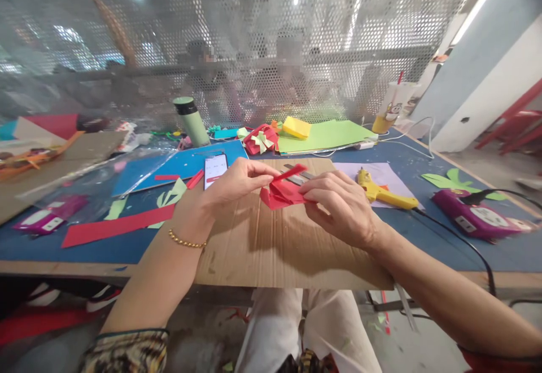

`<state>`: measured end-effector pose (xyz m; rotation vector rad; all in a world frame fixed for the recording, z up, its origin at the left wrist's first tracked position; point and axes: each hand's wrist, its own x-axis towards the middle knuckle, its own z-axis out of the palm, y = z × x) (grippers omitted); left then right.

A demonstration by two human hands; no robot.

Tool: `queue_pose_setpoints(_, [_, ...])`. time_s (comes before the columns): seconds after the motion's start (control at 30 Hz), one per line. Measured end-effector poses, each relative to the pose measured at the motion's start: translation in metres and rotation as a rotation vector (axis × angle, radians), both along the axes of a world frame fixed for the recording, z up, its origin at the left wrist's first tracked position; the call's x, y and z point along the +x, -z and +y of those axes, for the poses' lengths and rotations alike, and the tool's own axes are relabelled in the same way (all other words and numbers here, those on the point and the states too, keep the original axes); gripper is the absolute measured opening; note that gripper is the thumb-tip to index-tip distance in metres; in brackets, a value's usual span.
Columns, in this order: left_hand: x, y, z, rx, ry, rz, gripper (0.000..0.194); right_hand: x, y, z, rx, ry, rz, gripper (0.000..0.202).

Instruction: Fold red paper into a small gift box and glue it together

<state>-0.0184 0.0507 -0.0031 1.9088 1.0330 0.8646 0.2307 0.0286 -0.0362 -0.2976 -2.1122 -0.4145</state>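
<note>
Between my two hands, above the cardboard sheet (pixel 271 249), is a folded red paper piece (pixel 282 192) with strips curling up from it. My left hand (pixel 243 180) pinches its upper left side between thumb and fingers. On the right side, my right hand (pixel 339 203) grips the paper with bent fingers. Metal blades (pixel 294 178), perhaps of scissors, show partly behind the paper; their other end is hidden by my right hand. A phone (pixel 215 170) with a lit screen lies just beyond my left hand.
Right of the cardboard, a yellow glue gun (pixel 387 193) rests on lilac paper, its cord running to a purple power strip (pixel 470 215). A red paper strip (pixel 114 226) lies at left. Farther back stand a green tumbler (pixel 192 122) and a drink cup (pixel 390 108).
</note>
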Motion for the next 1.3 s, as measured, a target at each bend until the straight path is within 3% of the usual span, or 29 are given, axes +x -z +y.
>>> queue_pose_setpoints(0.13, [-0.007,-0.012,-0.004,0.004,0.205,0.155,0.028,0.000,0.001,0.002,-0.047,0.023,0.055,0.025])
queue_pose_setpoints(0.3, [-0.006,-0.013,-0.008,0.048,0.337,0.193,0.055,-0.002,0.005,0.001,-0.140,0.065,0.130,0.018])
queue_pose_setpoints(0.4, [0.005,-0.004,-0.011,0.162,0.261,0.192,0.062,-0.005,0.008,0.001,-0.167,0.114,0.166,0.012])
queue_pose_setpoints(0.5, [0.017,0.007,-0.015,0.273,0.123,0.146,0.033,-0.008,0.011,0.002,-0.188,0.147,0.186,0.010])
queue_pose_setpoints(0.6, [0.022,0.012,-0.017,0.296,0.081,0.133,0.026,-0.008,0.010,0.000,-0.243,0.120,0.170,0.008])
queue_pose_setpoints(0.83, [0.019,0.007,-0.019,0.321,0.137,0.172,0.019,0.003,-0.009,-0.002,-0.709,-0.042,0.287,0.021])
queue_pose_setpoints(0.97, [0.019,0.008,-0.017,0.371,0.158,0.168,0.022,0.009,-0.014,0.001,-0.915,-0.160,0.169,0.019])
queue_pose_setpoints(1.3, [0.022,0.003,-0.021,0.315,0.195,0.210,0.023,0.015,-0.019,-0.003,-0.847,-0.178,0.033,0.018])
